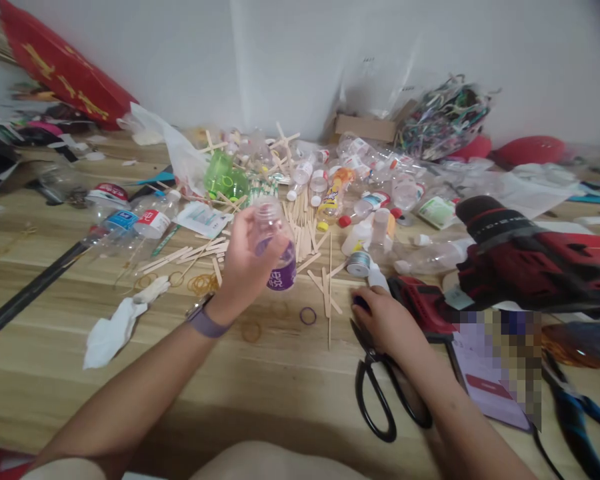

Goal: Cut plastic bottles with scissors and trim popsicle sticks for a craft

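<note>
My left hand (250, 250) is wrapped round a small clear plastic bottle (281, 270) with a purple label, held upright above the table. No cap shows on its neck. My right hand (387, 320) rests low at the table, fingers curled over a small dark purple piece that looks like a bottle cap (361, 303); the fingers partly hide it. Black-handled scissors (375, 393) lie beside and partly under that hand. Between the hands a thin purple ring (308, 315) lies on the wood, near loose wooden craft sticks (326, 293).
A red and black power drill (525, 260) stands at the right, with pliers (570, 407) nearby. Many plastic bottles (370, 200) crowd the back. Left are rubber bands (203, 285), a white glove (115, 330) and more bottles (153, 220). A wire spool (359, 264) sits ahead of my right hand.
</note>
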Tool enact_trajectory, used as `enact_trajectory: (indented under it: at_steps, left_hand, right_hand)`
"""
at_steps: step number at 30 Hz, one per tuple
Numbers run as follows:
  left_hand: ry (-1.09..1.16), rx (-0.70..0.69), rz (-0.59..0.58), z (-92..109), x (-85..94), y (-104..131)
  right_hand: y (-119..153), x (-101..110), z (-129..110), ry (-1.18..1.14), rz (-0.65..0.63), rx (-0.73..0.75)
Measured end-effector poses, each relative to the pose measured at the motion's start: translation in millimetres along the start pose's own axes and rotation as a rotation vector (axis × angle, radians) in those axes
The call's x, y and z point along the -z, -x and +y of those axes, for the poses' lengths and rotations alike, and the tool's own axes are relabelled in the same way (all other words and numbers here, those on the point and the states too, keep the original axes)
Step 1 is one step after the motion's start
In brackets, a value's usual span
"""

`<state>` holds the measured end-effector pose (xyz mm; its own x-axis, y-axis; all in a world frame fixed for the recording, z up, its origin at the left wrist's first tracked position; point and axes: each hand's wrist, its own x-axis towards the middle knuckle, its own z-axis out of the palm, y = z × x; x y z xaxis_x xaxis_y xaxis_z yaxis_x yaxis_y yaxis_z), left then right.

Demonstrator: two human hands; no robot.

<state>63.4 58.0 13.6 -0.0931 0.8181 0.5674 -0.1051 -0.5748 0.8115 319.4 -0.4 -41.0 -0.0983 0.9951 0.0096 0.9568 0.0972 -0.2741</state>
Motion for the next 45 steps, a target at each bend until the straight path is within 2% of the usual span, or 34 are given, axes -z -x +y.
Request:
enact_trajectory:
  at_steps: [3, 6, 10, 13, 19, 23, 27, 32, 33, 34, 35, 37, 39, 42, 45]
  left_hand:
    - [-0.093, 0.049, -0.036, -11, -10.2, 4]
    - [-0.185, -0.008, -0.046, -23, -17.0, 3]
    - [-0.24, -0.124, -0.068, -38, -24.3, -7]
    - [-0.234, -0.135, -0.102, -40, -26.0, -11]
    - [-0.228, -0.031, -0.107, -29, -18.7, -5]
    - [-0.246, -0.046, -0.113, -27, -12.6, -3]
    - [-0.353, -0.1, -0.06, -23, -4.8, -2]
    - [-0.519, -0.213, 0.076, 0, 16.2, 19]
    - [-0.566, -0.244, 0.046, 7, 21.4, 28]
    - [-0.607, -0.274, -0.034, 13, 26.4, 38]
    - [-0.643, -0.265, -0.177, 19, 30.8, 49]
    - [-0.666, -0.182, -0.552, 26, 37.2, 71]
    - [-0.695, -0.043, -0.789, 26, 40.2, 90]
    - [-0.741, 0.1, -0.987, 19, 40.6, 108]
    - [-0.772, 0.133, -1.067, 12, 39.5, 114]
  right_hand:
    - [2, 4, -3, -0.056, 0.031, -0.017]
    - [10, 10, -13, -0.152, 0.052, -0.004]
    - [32, 10, -40, -0.399, 0.06, 0.111]
    - [51, -2, -63, -0.539, 0.051, 0.197]
    - [73, -37, -92, -0.32, 0.055, 0.364]
    - [76, -43, -101, -0.231, 0.029, 0.415]
    - [78, -28, -88, -0.183, 0.049, 0.427]
    - [92, -4, -23, 0.075, 0.188, 0.341]
    - [95, -2, -10, 0.134, 0.199, 0.279]
    - [98, -1, 1, 0.165, 0.195, 0.247]
    - [101, -1, 10, 0.17, 0.184, 0.238]
    - [102, -3, 18, 0.156, 0.146, 0.247]
    - [100, -6, 19, 0.15, 0.133, 0.259]
    - [96, -10, 17, 0.167, 0.126, 0.261]
    - [95, -11, 21, 0.161, 0.098, 0.25]
